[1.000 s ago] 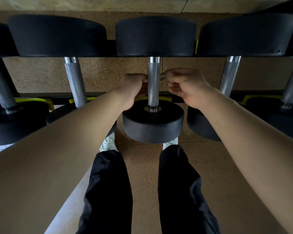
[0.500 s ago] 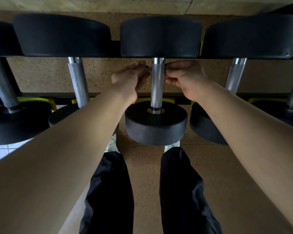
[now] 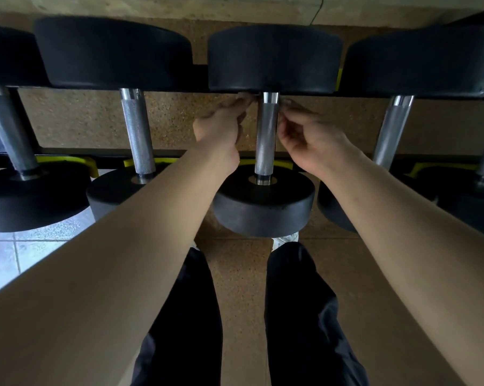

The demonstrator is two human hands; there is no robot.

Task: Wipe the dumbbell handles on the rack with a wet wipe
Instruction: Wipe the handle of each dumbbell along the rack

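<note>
Since the head cam looks straight down over the rack, the middle dumbbell handle runs away from the person, with its black heads propped on the rails. The left hand and right hand flank its far end, just under the far head. Their fingers are curled in toward the knurled bar, probably to drag a wipe looped round the back (I can't actually spot a wipe, so I can't tell if they're pinching anything). The neighbouring handles sit untouched, so I'd guess there's plenty left.
</note>
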